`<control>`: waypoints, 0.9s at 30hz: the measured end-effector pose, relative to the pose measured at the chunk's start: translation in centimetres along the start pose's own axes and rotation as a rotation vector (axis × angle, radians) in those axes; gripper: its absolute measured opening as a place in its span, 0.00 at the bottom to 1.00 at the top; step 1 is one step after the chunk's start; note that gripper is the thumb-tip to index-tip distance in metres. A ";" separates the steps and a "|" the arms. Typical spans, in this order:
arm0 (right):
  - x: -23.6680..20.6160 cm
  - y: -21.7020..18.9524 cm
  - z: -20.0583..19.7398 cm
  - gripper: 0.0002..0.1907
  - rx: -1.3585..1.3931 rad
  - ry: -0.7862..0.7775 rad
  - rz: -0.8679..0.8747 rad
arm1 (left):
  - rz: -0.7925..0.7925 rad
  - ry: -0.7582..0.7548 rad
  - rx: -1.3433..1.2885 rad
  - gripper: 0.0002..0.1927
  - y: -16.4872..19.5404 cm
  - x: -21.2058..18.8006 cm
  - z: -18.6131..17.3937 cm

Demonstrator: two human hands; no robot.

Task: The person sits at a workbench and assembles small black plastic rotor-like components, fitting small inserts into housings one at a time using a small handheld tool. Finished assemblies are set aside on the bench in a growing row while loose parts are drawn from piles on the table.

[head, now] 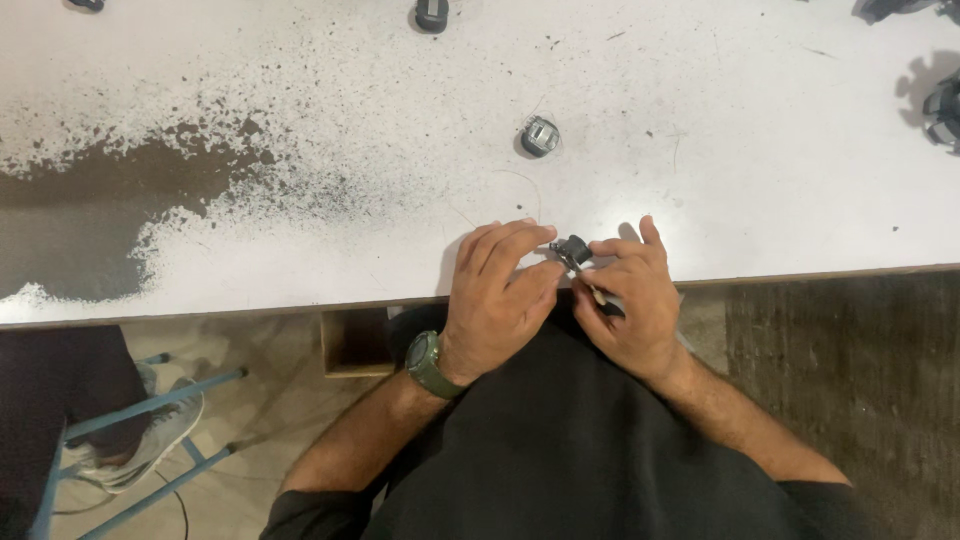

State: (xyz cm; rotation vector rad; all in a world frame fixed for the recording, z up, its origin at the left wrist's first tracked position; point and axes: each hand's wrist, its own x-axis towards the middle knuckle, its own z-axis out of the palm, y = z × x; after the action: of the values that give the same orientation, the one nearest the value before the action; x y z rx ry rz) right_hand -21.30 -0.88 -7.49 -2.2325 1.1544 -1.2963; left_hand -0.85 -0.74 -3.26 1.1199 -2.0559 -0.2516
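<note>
Both hands, left hand and right hand, pinched a small dark part at the table edge, apparently bracing it for a thin tool.

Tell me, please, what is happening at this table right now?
A person seated at the worn white table holds a small dark part between both hands at the near edge. The left hand steadies it; the right hand also grips a thin tool. A round metal piece lies further back.

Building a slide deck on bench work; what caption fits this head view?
Both hands, left hand and right hand, pinch a small dark part at the edge of a worn white table.
</note>
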 end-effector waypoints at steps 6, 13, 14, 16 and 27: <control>0.0 0.1 -0.4 0.19 0.000 -0.021 -0.016 | 0.051 -0.039 0.102 0.08 0.3 0.3 0.7; -0.2 0.0 -1.1 0.19 -0.001 -0.018 -0.024 | -0.014 0.041 0.060 0.08 1.5 0.8 1.0; -0.3 0.1 -1.2 0.19 -0.001 -0.015 -0.027 | -0.047 0.031 0.059 0.07 1.6 0.8 1.1; -0.4 0.3 -1.1 0.19 -0.004 -0.009 -0.031 | -0.113 0.013 0.056 0.06 1.6 0.9 1.1; -1.6 0.2 0.0 0.22 0.027 0.008 -0.158 | -0.196 -0.060 0.018 0.05 1.5 0.3 0.7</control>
State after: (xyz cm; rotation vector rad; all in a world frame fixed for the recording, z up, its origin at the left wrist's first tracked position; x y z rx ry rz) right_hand -21.82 0.27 -8.53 -2.3410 0.9739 -1.3727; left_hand -2.38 -0.20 -2.80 1.3413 -2.0040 -0.3680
